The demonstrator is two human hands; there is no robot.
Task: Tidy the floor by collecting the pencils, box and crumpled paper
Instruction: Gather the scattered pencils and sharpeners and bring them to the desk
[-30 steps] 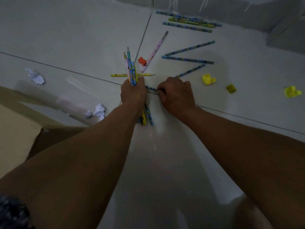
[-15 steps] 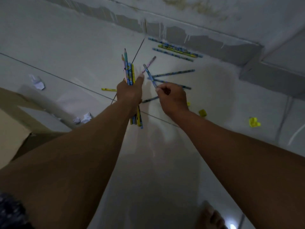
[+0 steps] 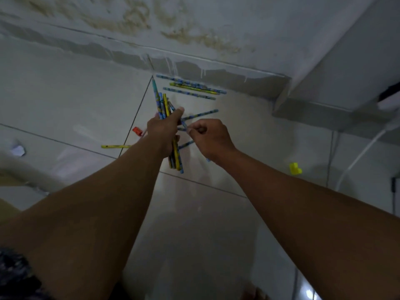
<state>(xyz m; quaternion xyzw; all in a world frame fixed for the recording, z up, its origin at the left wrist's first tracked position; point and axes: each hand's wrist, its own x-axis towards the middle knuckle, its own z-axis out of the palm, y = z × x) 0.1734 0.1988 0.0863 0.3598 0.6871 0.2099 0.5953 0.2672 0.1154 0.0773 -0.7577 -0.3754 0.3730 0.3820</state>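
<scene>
My left hand (image 3: 162,131) grips a bundle of pencils (image 3: 162,102) that sticks out above and below the fist. My right hand (image 3: 208,137) pinches one blue pencil (image 3: 184,123) and holds it against the bundle, its tip under my left thumb. More pencils lie on the white tiled floor: three by the wall (image 3: 190,86), one blue pencil (image 3: 201,114) beyond my hands, one yellow pencil (image 3: 114,146) to the left. A piece of crumpled paper (image 3: 18,150) lies far left. The box shows only as a brown corner (image 3: 5,207) at the left edge.
An orange sharpener (image 3: 137,131) sits left of my left wrist. A yellow bit (image 3: 294,168) lies on the floor to the right. A white cable (image 3: 359,156) runs down the right side. The wall skirting (image 3: 194,68) closes the far side. A bare foot (image 3: 256,294) shows at the bottom.
My right hand picked a blue pencil off the floor and carried it to the bundle in my left hand. Both hands rose and the view tilted up toward the wall.
</scene>
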